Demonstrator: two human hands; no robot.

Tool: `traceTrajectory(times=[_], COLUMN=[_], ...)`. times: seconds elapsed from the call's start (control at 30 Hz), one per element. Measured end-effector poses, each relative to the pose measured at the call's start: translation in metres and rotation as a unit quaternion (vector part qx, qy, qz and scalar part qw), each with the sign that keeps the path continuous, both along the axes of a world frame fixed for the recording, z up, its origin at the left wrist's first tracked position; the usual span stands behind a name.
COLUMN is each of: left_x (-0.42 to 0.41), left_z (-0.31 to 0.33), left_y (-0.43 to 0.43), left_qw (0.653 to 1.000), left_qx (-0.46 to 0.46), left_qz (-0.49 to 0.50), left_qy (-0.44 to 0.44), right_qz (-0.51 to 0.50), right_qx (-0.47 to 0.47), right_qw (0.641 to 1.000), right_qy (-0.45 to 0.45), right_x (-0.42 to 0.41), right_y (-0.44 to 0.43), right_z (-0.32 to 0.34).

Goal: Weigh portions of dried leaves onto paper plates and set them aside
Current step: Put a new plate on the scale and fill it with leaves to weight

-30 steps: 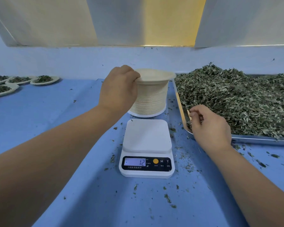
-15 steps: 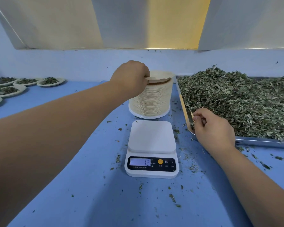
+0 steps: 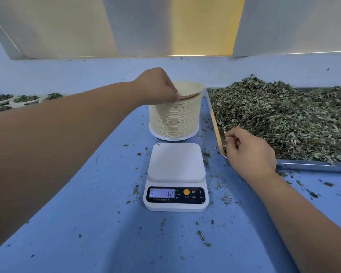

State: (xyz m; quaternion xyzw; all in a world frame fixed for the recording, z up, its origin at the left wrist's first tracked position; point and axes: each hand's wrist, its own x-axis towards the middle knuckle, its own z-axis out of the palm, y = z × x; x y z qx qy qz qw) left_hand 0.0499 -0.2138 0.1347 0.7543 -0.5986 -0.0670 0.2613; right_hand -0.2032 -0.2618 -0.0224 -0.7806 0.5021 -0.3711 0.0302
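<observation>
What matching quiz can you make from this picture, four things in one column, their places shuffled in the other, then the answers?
1 top plate
2 scale
3 dried leaves
4 filled plates

A far left of the table
B heaped in the metal tray
C held by its rim atop the plate stack
D centre, platform bare

Pairs: 1-C, 2-D, 3-B, 4-A

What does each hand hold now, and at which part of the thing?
The left hand pinches the top paper plate by its left rim, above the stack. The right hand curls at the tray corner; whether it holds anything cannot be told.
</observation>
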Motion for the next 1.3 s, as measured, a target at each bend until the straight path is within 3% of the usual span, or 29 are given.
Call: traceTrajectory(times=[0.1,0.3,0.6,0.7,0.9,1.3], left_x=[0.001,-0.003,-0.007,-0.008,-0.016,-0.017], left_z=[0.001,-0.001,0.001,0.003,0.005,-0.001], left_y=[-0.003,-0.007,-0.008,-0.009,-0.010,-0.012], left_qw=[0.997,0.996,0.998,0.992,0.957,0.900], left_qx=[-0.001,-0.006,-0.024,-0.008,0.000,0.021], left_qz=[0.034,0.053,0.033,0.021,-0.014,-0.090], left_qy=[0.064,0.069,-0.045,-0.120,-0.289,-0.426], right_qz=[-0.006,-0.009,-0.007,-0.008,-0.011,-0.007], right_qx=[0.002,0.010,0.015,0.013,0.009,0.011], right_qw=[1.000,1.000,1.000,1.000,1.000,1.000], right_qy=[0.006,0.013,0.020,0.019,0.019,0.019], right_x=[0.000,0.001,0.000,0.000,0.000,0.000], right_y=[-0.002,-0.002,-0.002,-0.002,-0.003,-0.003], right_z=[-0.001,0.000,0.001,0.001,0.000,0.000])
